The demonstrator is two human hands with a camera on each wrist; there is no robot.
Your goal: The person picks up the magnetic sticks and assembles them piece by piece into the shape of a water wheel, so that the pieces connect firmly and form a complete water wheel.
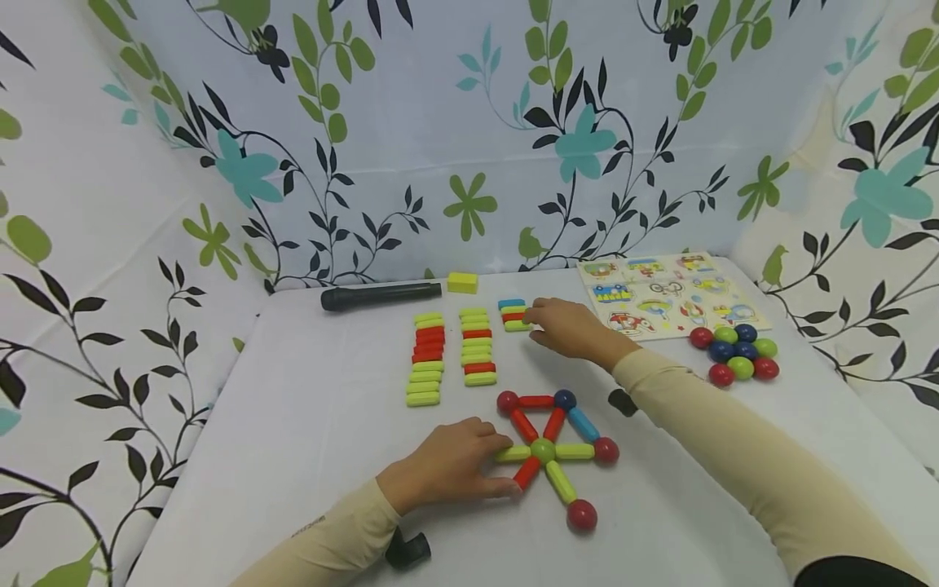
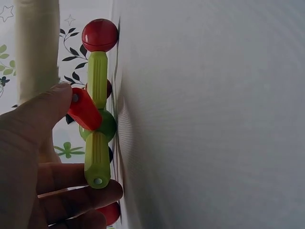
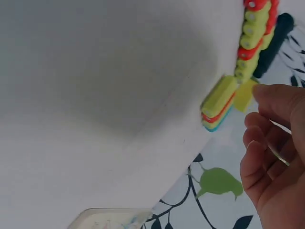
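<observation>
A star-like frame of magnetic rods and balls lies on the white table, with a green ball [image 1: 543, 450] at its hub. My left hand [image 1: 456, 465] holds its left side. The thumb presses the free end of a red rod [image 2: 85, 109], and the fingers lie at the end of a lime rod [image 2: 97, 160]. Farther back, my right hand [image 1: 570, 328] is beside a short column of rods [image 1: 517, 324], blue, red and lime. In the right wrist view its fingers are loosely bent and hold nothing, apart from the short rod column [image 3: 220, 102].
Two longer columns of lime and red rods [image 1: 425, 359] lie mid-table. Behind them are a black microphone [image 1: 381, 296] and a yellow block [image 1: 462, 283]. A picture puzzle board [image 1: 667, 295] and a cluster of coloured balls [image 1: 741, 350] sit at the right.
</observation>
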